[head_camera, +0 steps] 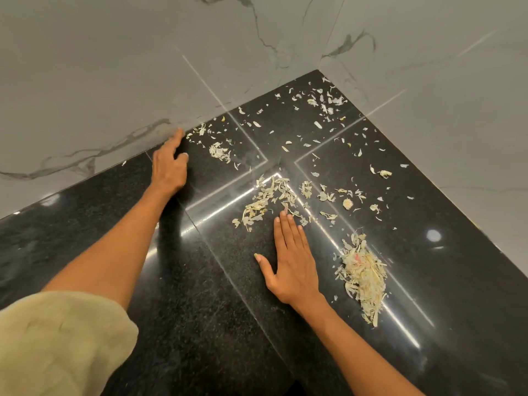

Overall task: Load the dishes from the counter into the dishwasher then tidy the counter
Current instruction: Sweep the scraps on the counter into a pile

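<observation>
Your right hand (291, 261) lies flat, fingers straight and together, on the glossy black granite desk (200, 310) at centre frame. Pale dry vegetable peel scraps (271, 198) start at its fingertips and run up-right toward the corner; the dense heap (361, 275) sits just right of it. Left hand (170, 164), upper left, fingers loosely spread against the grey marble wall (114, 81). No containers visible. Right is nearer, I'd say.

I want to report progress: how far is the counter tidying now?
Done: no dishes in view; one heap of peels is gathered. In hand: the right hand lies flat behind a looser pile; the left hand touches the wall. Left: scraps in the corner.
</observation>
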The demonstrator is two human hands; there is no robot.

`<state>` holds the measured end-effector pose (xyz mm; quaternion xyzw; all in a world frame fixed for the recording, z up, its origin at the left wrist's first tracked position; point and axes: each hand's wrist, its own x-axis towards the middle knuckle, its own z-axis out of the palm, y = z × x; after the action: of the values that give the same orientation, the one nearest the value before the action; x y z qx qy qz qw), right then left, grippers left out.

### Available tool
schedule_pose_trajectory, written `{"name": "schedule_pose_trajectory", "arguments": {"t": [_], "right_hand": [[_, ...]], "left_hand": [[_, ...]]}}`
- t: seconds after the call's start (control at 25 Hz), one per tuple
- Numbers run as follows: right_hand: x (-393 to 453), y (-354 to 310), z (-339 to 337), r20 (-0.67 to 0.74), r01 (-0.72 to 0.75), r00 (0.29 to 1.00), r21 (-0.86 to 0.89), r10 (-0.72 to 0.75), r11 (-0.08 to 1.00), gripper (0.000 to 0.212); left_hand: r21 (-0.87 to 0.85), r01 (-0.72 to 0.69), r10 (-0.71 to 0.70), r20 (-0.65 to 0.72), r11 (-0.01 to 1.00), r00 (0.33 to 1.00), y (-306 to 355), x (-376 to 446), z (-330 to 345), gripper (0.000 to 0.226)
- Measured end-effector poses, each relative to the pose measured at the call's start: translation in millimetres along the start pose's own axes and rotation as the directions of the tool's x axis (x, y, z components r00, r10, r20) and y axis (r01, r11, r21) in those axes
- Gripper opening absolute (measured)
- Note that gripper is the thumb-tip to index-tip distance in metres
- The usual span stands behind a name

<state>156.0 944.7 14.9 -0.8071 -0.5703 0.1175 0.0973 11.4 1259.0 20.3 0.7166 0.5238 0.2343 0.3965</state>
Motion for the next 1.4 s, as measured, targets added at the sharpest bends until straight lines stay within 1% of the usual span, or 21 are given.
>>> {"name": "schedule_pose_trajectory", "arguments": {"t": [0.08,0.16,0.28,0.32,0.4,0.48,0.56,0.64,0.72,0.84,0.88,0.92,0.96,1.04,1.16,1.2,1.32,1.36,1.4], "right_hand": [[0,0,-1,0.006,0.001,1.0,-0.008,-0.001,1.0,0.085],[1,0,-1,0.003,0.0,1.0,-0.006,0.0,1.0,0.085],[0,0,-1,0.0,-0.006,1.0,-0.002,0.006,1.0,0.085],[0,0,0,-0.001,-0.006,1.0,-0.004,0.006,1.0,0.085],[1,-1,1,-0.01,-0.008,1.0,-0.011,0.008,1.0,0.085],[1,0,2,-0.023,-0.009,1.0,-0.006,0.008,1.0,0.084],[0,1,3,-0.028,-0.007,1.0,0.005,0.007,1.0,0.085],[0,1,3,-0.027,-0.004,1.0,0.006,0.004,1.0,0.085],[0,-1,2,-0.023,-0.005,1.0,0.015,0.005,1.0,0.085],[-1,0,1,-0.007,-0.009,1.0,0.027,0.009,1.0,0.085],[-1,0,1,-0.005,-0.009,1.0,0.029,0.009,1.0,0.085],[-1,1,0,-0.007,-0.008,1.0,0.035,0.009,0.999,0.085],[-1,1,0,-0.011,-0.007,1.0,0.043,0.008,0.999,0.084],[0,1,0,-0.015,-0.007,1.0,0.054,0.008,0.998,0.084],[0,3,0,-0.016,-0.005,1.0,0.053,0.006,0.999,0.084],[0,3,1,-0.02,-0.005,1.0,0.053,0.006,0.999,0.084],[-1,4,0,-0.025,-0.005,1.0,0.058,0.006,0.998,0.085],[-1,3,0,-0.023,-0.006,1.0,0.055,0.007,0.998,0.085],[-1,2,0,-0.022,-0.009,1.0,0.05,0.01,0.999,0.085]], "left_hand": [[0.045,-0.049,0.047,0.041,0.998,0.998,1,8,3,0.072],[0.053,-0.104,0.099,0.093,0.993,0.991,13,4,15,0.071],[0.049,-0.23,0.211,0.242,0.972,0.947,35,-30,55,0.063],[0.011,-0.259,0.245,0.283,0.966,0.927,40,-47,69,0.059],[-0.139,-0.305,0.335,0.323,0.942,0.885,46,-83,88,0.054],[-0.323,-0.27,0.377,0.336,0.907,0.863,47,-118,97,0.052],[-0.465,-0.188,0.351,0.294,0.865,0.889,48,-140,96,0.05],[-0.519,-0.129,0.269,0.205,0.845,0.941,48,-143,92,0.049],[-0.476,-0.102,0.167,0.097,0.874,0.981,49,-123,82,0.052],[-0.316,-0.06,0.044,-0.059,0.947,0.997,44,-60,60,0.056],[-0.256,-0.03,0.009,-0.08,0.966,0.997,41,-36,53,0.058],[-0.202,-0.005,-0.01,-0.072,0.979,0.997,36,-12,47,0.06],[-0.156,-0.003,-0.004,-0.04,0.988,0.999,31,7,43,0.061],[-0.082,-0.066,0.07,0.046,0.994,0.996,22,32,42,0.061],[-0.019,-0.141,0.142,0.092,0.99,0.986,24,37,48,0.061],[-0.003,-0.173,0.172,0.13,0.985,0.976,27,30,52,0.061],[0.036,-0.319,0.292,0.312,0.947,0.904,34,-11,73,0.06],[0.005,-0.362,0.337,0.355,0.932,0.872,36,-28,79,0.059],[-0.06,-0.387,0.381,0.374,0.92,0.846,38,-43,84,0.059]]}}
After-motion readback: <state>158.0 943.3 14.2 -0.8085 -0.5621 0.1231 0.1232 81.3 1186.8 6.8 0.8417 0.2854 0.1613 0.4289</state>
